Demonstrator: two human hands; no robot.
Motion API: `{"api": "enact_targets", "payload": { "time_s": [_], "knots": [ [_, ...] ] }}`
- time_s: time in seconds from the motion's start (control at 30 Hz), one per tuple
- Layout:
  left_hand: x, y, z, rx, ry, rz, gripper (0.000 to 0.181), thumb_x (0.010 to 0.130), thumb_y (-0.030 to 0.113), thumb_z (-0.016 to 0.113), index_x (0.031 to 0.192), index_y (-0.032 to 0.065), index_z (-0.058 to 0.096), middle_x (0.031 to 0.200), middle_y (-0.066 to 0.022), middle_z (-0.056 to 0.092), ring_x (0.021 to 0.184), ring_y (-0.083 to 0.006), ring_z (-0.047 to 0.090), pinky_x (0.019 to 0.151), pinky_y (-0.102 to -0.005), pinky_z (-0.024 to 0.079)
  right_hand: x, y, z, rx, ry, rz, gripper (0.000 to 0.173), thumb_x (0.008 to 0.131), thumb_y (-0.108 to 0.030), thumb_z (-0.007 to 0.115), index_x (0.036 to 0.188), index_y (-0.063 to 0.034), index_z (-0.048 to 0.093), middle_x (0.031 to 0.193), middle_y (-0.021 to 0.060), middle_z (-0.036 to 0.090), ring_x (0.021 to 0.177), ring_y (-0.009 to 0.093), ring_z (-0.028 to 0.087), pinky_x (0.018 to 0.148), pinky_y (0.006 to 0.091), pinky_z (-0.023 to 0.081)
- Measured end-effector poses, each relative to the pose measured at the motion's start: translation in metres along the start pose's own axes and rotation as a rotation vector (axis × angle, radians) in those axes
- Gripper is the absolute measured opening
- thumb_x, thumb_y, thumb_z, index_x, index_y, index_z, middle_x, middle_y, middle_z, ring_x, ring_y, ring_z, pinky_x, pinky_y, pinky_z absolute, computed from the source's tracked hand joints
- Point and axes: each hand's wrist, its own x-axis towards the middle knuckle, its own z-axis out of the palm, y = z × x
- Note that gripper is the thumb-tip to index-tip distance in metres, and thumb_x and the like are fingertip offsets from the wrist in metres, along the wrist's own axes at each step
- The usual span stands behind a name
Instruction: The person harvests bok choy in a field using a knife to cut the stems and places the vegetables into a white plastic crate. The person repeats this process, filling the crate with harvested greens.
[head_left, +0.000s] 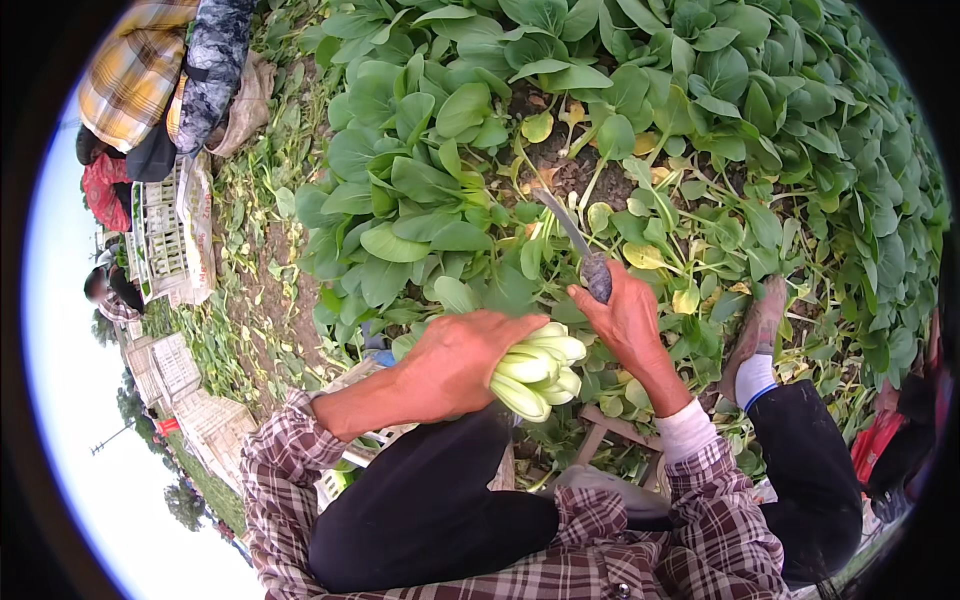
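Note:
My left hand (457, 360) is wrapped around a bunch of bok choy (536, 371) above my bent knee. The pale cut stem ends point right, and most of the leaves are hidden behind the hand. In my right hand (630, 319) is a knife (564, 223) with a dark wrapped handle. Its narrow blade points up and left over the leaves, apart from the bunch. Standing bok choy plants (405, 187) grow just beyond both hands. Loose green and yellowed leaves (645, 255) litter the soil near the blade.
Plastic crates (161, 232) line the left side, one with a printed sack (196, 225) over its edge. Several people are nearby, including one in a yellow plaid garment (135, 75). My foot (757, 322) rests among the plants at right. Below me shows part of a wooden frame (619, 427).

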Motion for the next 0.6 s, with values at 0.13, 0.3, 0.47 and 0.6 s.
{"api": "enact_targets", "payload": {
  "time_s": [0.13, 0.3, 0.47, 0.6],
  "knots": [
    [0.032, 0.002, -0.050, -0.041, -0.066, -0.229, 0.085, 0.068, 0.011, 0.080, 0.147, 0.0066, 0.048, 0.109, -0.0219, 0.070, 0.101, -0.0372, 0.069, 0.089, -0.0437, 0.055, 0.036, 0.000, 0.041, 0.192, -0.092, -0.057, 0.037, 0.089, -0.029, 0.072, 0.090, 0.0057, 0.060, 0.070, 0.0251, 0.062, 0.072, 0.046, 0.064, 0.067, 0.0513, 0.049],
    [0.072, -0.062, -0.078, 0.335, -0.177, -0.451, 0.105, 0.068, 0.005, 0.069, 0.160, 0.0035, 0.018, 0.104, -0.0253, 0.069, 0.103, -0.0423, 0.066, 0.092, -0.0471, 0.051, 0.074, -0.008, 0.070, 0.045, -0.096, -0.044, 0.037, 0.088, -0.027, 0.070, 0.085, 0.0089, 0.061, 0.079, 0.0320, 0.065, 0.081, 0.049, 0.066, 0.071, 0.0550, 0.050],
    [0.056, -0.117, -0.067, 0.523, -0.158, -0.581, 0.093, 0.070, 0.006, 0.065, 0.154, -0.0056, 0.026, 0.098, -0.0264, 0.069, 0.100, -0.0426, 0.066, 0.090, -0.0467, 0.052, 0.090, -0.024, 0.065, -0.146, -0.138, -0.134, 0.032, 0.088, -0.024, 0.068, 0.087, 0.0074, 0.062, 0.077, 0.0282, 0.068, 0.077, 0.045, 0.069, 0.070, 0.0503, 0.055],
    [0.048, -0.120, -0.048, 0.695, -0.079, -0.390, 0.054, 0.075, 0.002, 0.059, 0.128, -0.0111, 0.057, 0.088, -0.0225, 0.072, 0.089, -0.0377, 0.072, 0.081, -0.0425, 0.056, 0.098, -0.019, 0.067, -0.214, -0.166, -0.129, 0.030, 0.088, -0.021, 0.067, 0.091, 0.0083, 0.061, 0.080, 0.0283, 0.068, 0.079, 0.045, 0.069, 0.072, 0.0508, 0.054]
  ]
}}
